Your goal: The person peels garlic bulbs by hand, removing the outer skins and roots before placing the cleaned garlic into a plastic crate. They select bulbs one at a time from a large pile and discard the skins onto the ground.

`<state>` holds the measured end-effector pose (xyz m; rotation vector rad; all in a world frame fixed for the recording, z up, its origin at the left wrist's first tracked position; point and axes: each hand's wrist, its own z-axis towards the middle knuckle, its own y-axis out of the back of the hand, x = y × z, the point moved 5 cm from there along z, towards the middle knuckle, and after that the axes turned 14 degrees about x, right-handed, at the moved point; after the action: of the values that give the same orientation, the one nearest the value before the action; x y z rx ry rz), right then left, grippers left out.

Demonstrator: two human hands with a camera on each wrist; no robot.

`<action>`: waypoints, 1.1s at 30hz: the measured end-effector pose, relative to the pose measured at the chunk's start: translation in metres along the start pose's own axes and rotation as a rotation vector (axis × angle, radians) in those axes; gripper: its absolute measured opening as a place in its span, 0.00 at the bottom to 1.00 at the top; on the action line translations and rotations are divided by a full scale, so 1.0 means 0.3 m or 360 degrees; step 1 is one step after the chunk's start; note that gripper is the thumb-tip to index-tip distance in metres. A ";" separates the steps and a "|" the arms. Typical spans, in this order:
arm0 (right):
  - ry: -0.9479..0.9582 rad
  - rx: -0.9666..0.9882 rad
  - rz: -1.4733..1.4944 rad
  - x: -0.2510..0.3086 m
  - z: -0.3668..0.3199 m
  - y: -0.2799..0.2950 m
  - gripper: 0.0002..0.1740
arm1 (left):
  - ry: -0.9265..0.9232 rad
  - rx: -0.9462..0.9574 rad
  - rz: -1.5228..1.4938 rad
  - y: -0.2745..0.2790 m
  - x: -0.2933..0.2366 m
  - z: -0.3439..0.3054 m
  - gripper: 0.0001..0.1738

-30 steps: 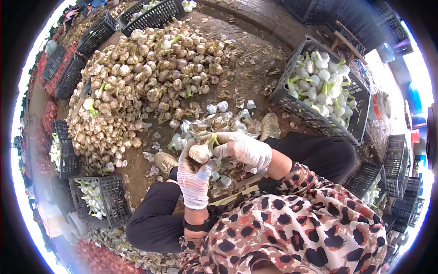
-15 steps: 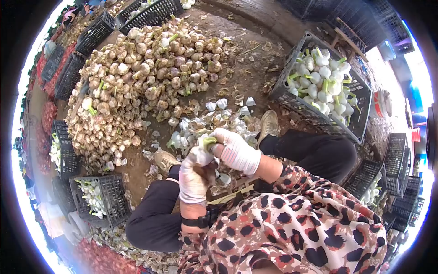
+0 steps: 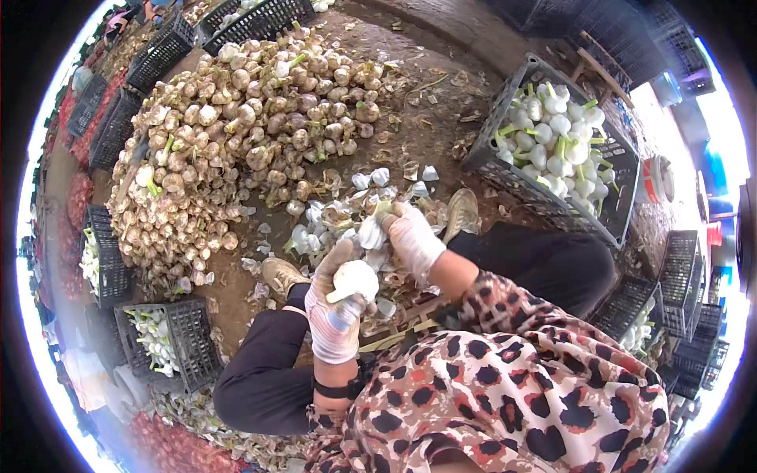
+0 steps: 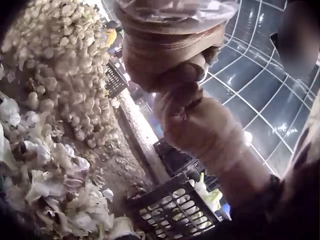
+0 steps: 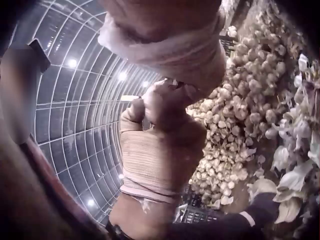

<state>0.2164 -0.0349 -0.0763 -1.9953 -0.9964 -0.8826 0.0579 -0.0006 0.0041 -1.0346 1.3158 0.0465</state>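
In the head view my gloved left hand holds a smooth white garlic bulb, its fingers curled round the side and its short pale stem toward the lower left. Up and to the right, my gloved right hand pinches a loose piece of garlic skin, apart from the bulb. Below both hands lies a heap of stripped skins on the ground between the shoes. The left wrist view has the right hand close by the left; in the right wrist view the left hand hides the bulb.
A large pile of unpeeled garlic covers the ground ahead and left. A black crate of white bulbs stands ahead right, another crate at the left knee. More crates are stacked at far right.
The bulb was brownish in its skin a second ago and is white now. My right hand has pulled away, up and right, with the skin; the left still holds the bulb.
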 end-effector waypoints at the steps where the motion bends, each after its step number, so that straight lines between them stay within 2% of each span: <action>1: 0.0065 -0.0017 -0.0482 -0.033 0.032 0.070 0.13 | -0.0032 0.0023 0.0019 -0.016 -0.014 -0.003 0.44; 2: -0.0031 0.0177 -0.1377 -0.064 0.058 0.095 0.20 | 0.0028 0.0039 0.0014 -0.008 -0.016 0.005 0.46; 3: 0.0129 0.0325 -0.1332 -0.040 0.039 0.085 0.24 | 0.0042 -0.0009 0.0083 0.012 -0.018 0.008 0.46; 5: 0.0432 0.0605 -0.1214 0.044 -0.042 0.038 0.32 | 0.0093 -0.0097 0.0215 0.063 0.003 0.009 0.48; 6: 0.0101 0.1037 -0.0211 0.052 -0.068 0.006 0.37 | 0.0021 -0.0099 0.0258 0.085 0.009 0.003 0.42; 9: 0.0020 0.1046 -0.0172 0.198 -0.171 -0.097 0.35 | -0.0370 -0.0063 0.1510 0.077 -0.029 0.041 0.31; 10: 0.0083 0.0992 -0.0260 0.194 -0.168 -0.102 0.33 | -0.0260 -0.0057 0.1558 0.057 -0.051 0.038 0.24; 13: 0.0218 0.0818 -0.0424 0.159 -0.149 -0.107 0.31 | 0.0083 -0.0212 0.1453 0.106 -0.041 0.015 0.21; 14: 0.0465 0.0710 -0.0711 0.152 -0.142 -0.104 0.30 | 0.0133 -0.0269 0.1473 0.116 -0.045 0.011 0.17; 17: 0.0887 0.0643 -0.1284 0.182 -0.163 -0.121 0.31 | 0.0356 -0.0134 0.1547 0.079 -0.060 0.016 0.15; 18: 0.0966 0.0622 -0.1322 0.190 -0.164 -0.134 0.33 | 0.0204 -0.0160 0.1557 0.082 -0.051 0.022 0.13; 21: 0.1048 0.0676 -0.1338 0.164 -0.140 -0.149 0.32 | 0.0156 -0.0132 0.1849 0.091 -0.052 0.029 0.11; 25: 0.1088 0.0577 -0.1479 0.167 -0.149 -0.148 0.33 | 0.0077 -0.0230 0.1923 0.145 -0.009 0.029 0.08; 27: 0.0840 0.0692 -0.1182 0.132 -0.138 -0.131 0.33 | 0.0103 -0.0278 0.1915 0.163 -0.002 0.032 0.07; 28: 0.0716 0.0743 -0.1033 0.116 -0.132 -0.124 0.33 | 0.0159 -0.0371 0.1647 0.181 0.006 0.030 0.07; 31: 0.0092 0.0881 -0.0133 0.072 -0.111 -0.121 0.34 | 0.0304 -0.0628 0.0839 0.222 0.037 0.024 0.07; 33: -0.0182 0.0939 -0.0091 0.079 -0.099 -0.115 0.35 | 0.0385 -0.0781 0.0287 0.233 0.066 0.020 0.08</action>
<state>0.1907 -0.0361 -0.0320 -1.5283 -1.2155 -0.4309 0.0294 0.0337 -0.0537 -1.3605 1.6628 0.4086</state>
